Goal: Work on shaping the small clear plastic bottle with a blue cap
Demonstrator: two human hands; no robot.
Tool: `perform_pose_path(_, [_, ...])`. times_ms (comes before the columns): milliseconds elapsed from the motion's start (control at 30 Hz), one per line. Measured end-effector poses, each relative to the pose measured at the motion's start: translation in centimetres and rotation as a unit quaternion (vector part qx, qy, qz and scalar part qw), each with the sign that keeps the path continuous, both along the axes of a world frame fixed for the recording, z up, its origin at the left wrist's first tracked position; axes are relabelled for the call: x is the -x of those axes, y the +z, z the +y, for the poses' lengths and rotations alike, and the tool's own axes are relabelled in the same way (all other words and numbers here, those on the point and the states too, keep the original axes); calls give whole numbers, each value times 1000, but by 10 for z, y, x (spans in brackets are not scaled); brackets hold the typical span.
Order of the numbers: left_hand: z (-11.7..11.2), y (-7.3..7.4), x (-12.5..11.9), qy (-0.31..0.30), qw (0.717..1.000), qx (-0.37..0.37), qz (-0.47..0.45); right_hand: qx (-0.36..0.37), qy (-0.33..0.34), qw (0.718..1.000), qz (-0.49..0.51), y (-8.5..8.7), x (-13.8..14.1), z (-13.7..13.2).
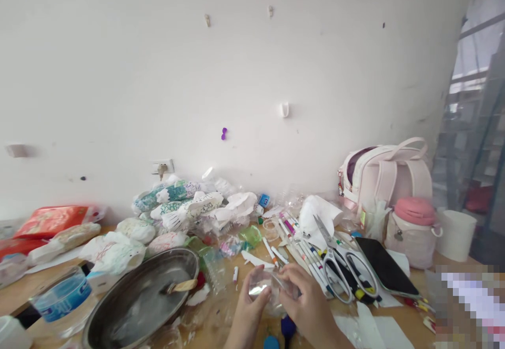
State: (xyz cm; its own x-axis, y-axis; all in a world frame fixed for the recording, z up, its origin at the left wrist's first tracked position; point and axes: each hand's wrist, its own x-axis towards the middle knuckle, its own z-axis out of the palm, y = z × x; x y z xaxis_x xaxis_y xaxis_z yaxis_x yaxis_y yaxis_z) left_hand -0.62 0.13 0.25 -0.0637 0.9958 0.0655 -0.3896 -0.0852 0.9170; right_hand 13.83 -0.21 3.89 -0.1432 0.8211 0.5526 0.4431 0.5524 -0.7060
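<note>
Low in the middle of the head view, my left hand (248, 311) and my right hand (305, 300) are closed together on a small clear plastic piece (263, 285), held just above the wooden table (16, 292). My left fingers pinch its left side and my right fingers grip its right edge. Directly under my hands lie a blue cap (271, 342) and a dark blue object (288, 327). White-handled scissors (335, 262) rest on a spread of marker pens (294, 241) just right of my right hand.
A round metal pan (118, 317) with a small tool in it sits at left, beside a blue-labelled clear bottle (63, 296). Painted plastic-bottle fish (177, 202) are heaped by the wall. A black phone (384, 265), pink backpack (389, 173), pink-lidded jug (412, 231) and white cup (455, 236) stand at right.
</note>
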Motion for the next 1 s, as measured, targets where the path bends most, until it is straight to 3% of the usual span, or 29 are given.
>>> perform_pose_path(233, [-5, 5, -3, 16, 1000, 22, 0, 26, 12, 999, 31, 2, 0, -3])
perform_pose_path(467, [-8, 16, 3, 32, 994, -18, 102, 25, -44, 999, -8, -8, 2, -1])
perform_pose_path(567, [-8, 20, 4, 39, 993, -30, 110, 68, -10, 997, 48, -7, -2, -1])
perform_pose_path(700, [-6, 16, 6, 97, 990, -31, 96, 73, 46, 991, 103, -2, -9, -1])
perform_pose_path(833, [-4, 14, 8, 27, 996, 0, 90, 42, 62, 991, 114, 1, -12, 2])
perform_pose_path(1000, [-4, 20, 4, -41, 999, 1, -3, 49, 71, 989, 119, -2, -12, 5])
